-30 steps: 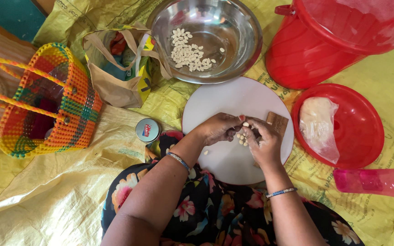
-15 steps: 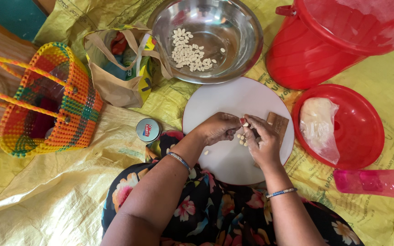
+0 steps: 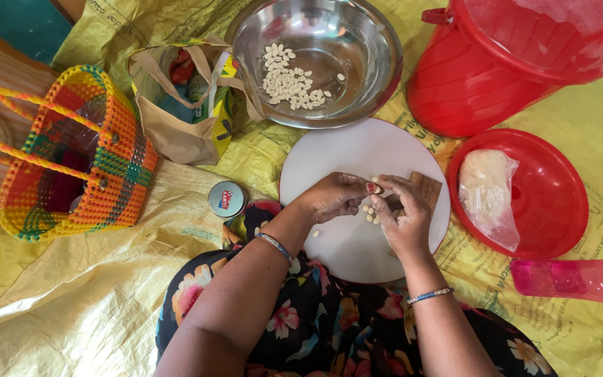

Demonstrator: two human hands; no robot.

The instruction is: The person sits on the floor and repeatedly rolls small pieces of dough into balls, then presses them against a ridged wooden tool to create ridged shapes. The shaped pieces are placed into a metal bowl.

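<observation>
Crosswise between both hands, the pale seed (image 3: 375, 188) is pinched by left hand (image 3: 336, 195) and right hand (image 3: 403, 216) grips.

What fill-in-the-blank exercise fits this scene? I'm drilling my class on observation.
1. Both hands meet above the round white ____.
2. The peeled pale pieces lie in the steel ____.
3. The clear bag of dough rests in the red ____.
4. The woven basket lies at the person's ____ side.

Missing words: board; bowl; lid; left.
</observation>
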